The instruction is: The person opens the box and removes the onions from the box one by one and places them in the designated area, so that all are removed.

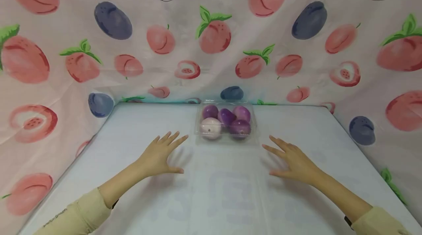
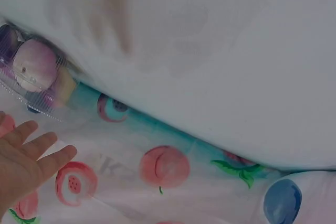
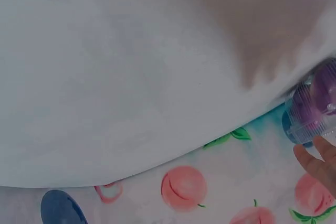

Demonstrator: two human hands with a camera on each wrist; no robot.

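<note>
Near the back of the table stands a clear plastic box [image 1: 225, 140], holding several smooth, round, fruit-like things. Most are shades of purple, such as the dark purple one [image 1: 239, 129] at front right; a pale pinkish-white one [image 1: 211, 128] sits at front left. My left hand [image 1: 158, 158] is in front and to the left of the box, fingers spread and holding nothing. On the other side my right hand [image 1: 296, 163] reaches in with fingers extended, likewise holding nothing. Both hands are apart from the box. In the left wrist view the box's ribbed side [image 2: 44, 100] shows beyond the fingertips.
A white cloth [image 1: 227, 191] covers the table, and both hands cast shadows on it. Behind and at both sides hangs a curtain [image 1: 184, 44] printed with peaches and blue plums, meeting the table's back edge just behind the box.
</note>
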